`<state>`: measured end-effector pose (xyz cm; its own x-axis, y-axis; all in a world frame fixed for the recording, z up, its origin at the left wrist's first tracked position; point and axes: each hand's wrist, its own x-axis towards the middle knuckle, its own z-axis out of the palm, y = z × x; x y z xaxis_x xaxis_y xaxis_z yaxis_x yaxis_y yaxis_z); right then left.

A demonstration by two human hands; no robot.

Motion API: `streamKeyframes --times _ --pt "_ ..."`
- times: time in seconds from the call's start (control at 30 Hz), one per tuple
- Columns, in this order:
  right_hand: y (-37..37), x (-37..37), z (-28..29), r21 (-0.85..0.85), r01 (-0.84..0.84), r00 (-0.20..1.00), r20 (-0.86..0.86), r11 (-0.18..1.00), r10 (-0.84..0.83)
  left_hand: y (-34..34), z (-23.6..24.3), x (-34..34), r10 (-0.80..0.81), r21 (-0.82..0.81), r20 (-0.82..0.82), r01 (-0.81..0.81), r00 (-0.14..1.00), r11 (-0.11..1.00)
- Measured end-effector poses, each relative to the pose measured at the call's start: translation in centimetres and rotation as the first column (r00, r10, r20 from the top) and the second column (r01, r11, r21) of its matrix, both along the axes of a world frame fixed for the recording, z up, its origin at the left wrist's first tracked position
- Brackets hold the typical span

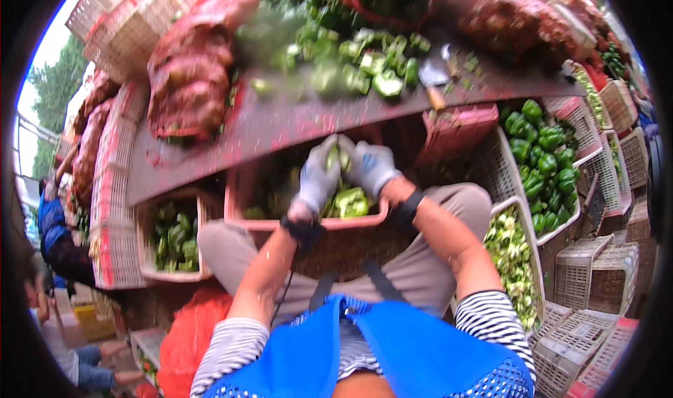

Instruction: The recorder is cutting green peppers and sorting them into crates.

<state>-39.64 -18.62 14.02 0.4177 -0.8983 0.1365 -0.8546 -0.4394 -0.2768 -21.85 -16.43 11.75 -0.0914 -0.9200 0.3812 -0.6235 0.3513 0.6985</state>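
Note:
My left hand (319,174) and my right hand (371,167), both in pale work gloves, are closed on a piece of green pepper (334,158) above a pink crate (303,225). Light green pepper pieces (350,203) lie inside the crate just under my hands; its darker contents are hard to make out. On the board (294,114) beyond sit cut peppers (387,81) and a blade with a wooden handle (436,97).
Crates of whole peppers (543,167) and trimmings (510,258) stand right, a crate of pepper pieces (175,240) left. Red mesh sacks (189,62) lie on the board; crates are stacked around (585,272). People (56,216) are at the far left.

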Motion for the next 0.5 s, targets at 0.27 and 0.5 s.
streamKeyframes --times 0.27,0.5 --pt "0.8 2.2 0.6 0.177 -0.084 0.986 0.154 0.981 0.057 3.5 6.0 0.3 0.071 0.214 0.229 -0.121 0.971 0.969" --pt "4.5 4.1 0.9 0.162 -0.211 0.961 0.212 0.964 0.175 6.6 8.5 6.0 -0.091 0.592 -0.203 0.196 0.975 0.782"
